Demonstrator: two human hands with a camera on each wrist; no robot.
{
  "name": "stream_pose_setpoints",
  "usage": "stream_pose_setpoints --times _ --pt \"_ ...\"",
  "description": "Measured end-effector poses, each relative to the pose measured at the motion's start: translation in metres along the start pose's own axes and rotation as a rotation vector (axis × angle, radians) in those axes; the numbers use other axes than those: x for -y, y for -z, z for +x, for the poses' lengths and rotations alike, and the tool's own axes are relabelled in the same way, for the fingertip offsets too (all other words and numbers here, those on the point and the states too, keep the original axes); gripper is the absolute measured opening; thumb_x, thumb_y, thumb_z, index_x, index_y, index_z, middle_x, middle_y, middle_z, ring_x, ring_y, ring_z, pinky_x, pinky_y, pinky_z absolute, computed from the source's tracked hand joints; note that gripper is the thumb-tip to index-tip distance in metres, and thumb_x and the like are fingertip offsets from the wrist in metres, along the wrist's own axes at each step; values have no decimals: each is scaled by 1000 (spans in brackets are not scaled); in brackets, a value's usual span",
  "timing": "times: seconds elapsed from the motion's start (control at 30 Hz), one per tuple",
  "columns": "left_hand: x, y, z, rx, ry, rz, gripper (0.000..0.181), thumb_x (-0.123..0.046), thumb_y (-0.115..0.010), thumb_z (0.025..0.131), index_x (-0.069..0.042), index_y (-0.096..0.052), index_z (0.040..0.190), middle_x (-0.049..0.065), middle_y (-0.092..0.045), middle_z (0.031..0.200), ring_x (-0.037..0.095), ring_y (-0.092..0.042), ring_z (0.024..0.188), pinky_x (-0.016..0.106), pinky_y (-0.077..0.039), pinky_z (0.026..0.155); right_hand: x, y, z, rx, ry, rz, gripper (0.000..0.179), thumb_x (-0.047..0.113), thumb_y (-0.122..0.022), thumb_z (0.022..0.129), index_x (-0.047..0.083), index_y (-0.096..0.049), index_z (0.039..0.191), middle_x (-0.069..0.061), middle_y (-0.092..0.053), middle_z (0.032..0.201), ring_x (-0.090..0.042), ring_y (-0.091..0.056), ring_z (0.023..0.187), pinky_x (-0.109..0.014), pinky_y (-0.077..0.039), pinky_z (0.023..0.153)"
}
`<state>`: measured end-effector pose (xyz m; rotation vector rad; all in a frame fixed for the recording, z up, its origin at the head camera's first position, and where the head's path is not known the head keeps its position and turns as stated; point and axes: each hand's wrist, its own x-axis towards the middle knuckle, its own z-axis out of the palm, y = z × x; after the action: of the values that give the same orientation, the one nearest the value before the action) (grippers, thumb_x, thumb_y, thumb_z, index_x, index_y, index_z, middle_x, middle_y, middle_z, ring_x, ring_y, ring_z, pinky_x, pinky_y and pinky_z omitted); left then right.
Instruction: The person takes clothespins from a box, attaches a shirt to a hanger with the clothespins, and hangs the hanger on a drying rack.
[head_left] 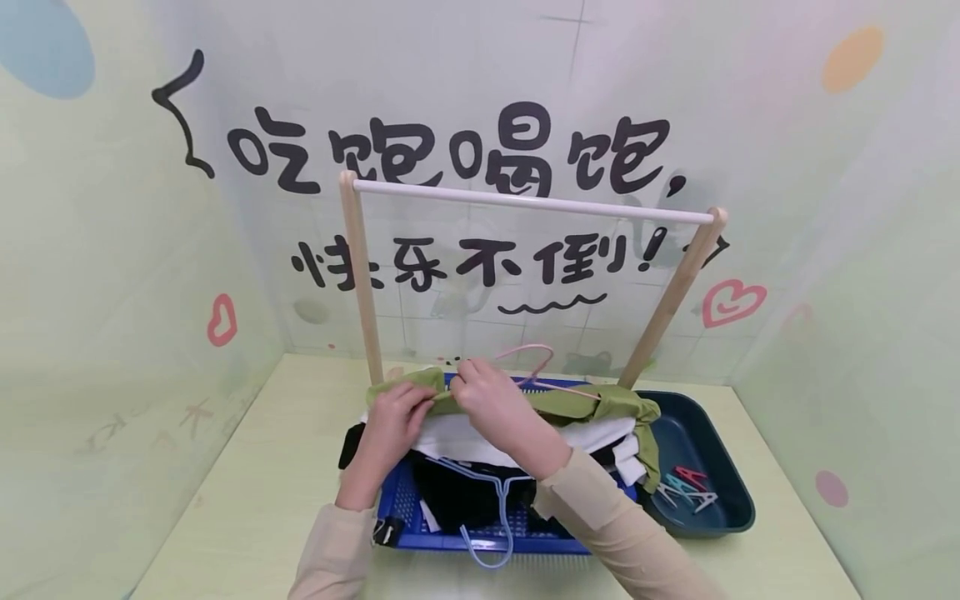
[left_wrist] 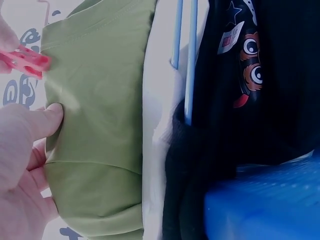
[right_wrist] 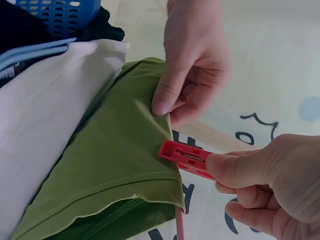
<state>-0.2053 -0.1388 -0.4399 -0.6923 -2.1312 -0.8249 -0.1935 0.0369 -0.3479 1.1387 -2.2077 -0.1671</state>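
Over a pink hanger lies a green garment, probably a shirt, on top of other clothes. My left hand pinches its shoulder edge between thumb and fingers. Close beside it, my right hand holds a red clothespin between thumb and fingers. The clothespin's tip is at the green edge; whether it bites the cloth fully I cannot tell. Under the green cloth are a white garment and black clothes. A blue hanger sits among them, its hook toward me.
The clothes lie on a blue basket. Behind it stands a rack with wooden posts and a white rail. At right, a dark teal bin holds several clothespins. A printed curtain backs the table.
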Motion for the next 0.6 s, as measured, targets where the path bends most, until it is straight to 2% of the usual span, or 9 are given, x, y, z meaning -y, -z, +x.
stream_pose_setpoints --times 0.13,0.3,0.4,0.6 --pt "0 0 0 -3 -7 -14 16 8 -75 72 0 -70 84 9 -65 80 25 -63 75 37 -53 64 2 -2 7 78 10 -68 10 0 -63 81 7 -70 82 -5 -59 82 -18 -54 74 -25 -50 65" --pt "0 0 1 1 -4 -10 15 8 -75 72 0 -70 84 8 -65 80 25 -63 75 36 -53 64 4 -2 9 112 -18 -26 12 0 -69 74 6 -69 84 -5 -58 84 -18 -53 75 -24 -50 64" --pt "0 1 1 -2 0 -6 15 8 -74 72 0 -70 84 8 -65 80 24 -63 73 35 -52 62 2 -3 7 70 -54 63 22 -1 -71 70 4 -68 91 -6 -58 87 -19 -54 79 -25 -50 68" --pt "0 1 1 -5 -11 -7 15 9 -75 71 1 -70 84 9 -65 79 24 -63 72 34 -53 61 0 -11 -6 -112 -102 248 42 0 -74 73 0 -62 114 -8 -59 99 -20 -56 91 -29 -48 81"
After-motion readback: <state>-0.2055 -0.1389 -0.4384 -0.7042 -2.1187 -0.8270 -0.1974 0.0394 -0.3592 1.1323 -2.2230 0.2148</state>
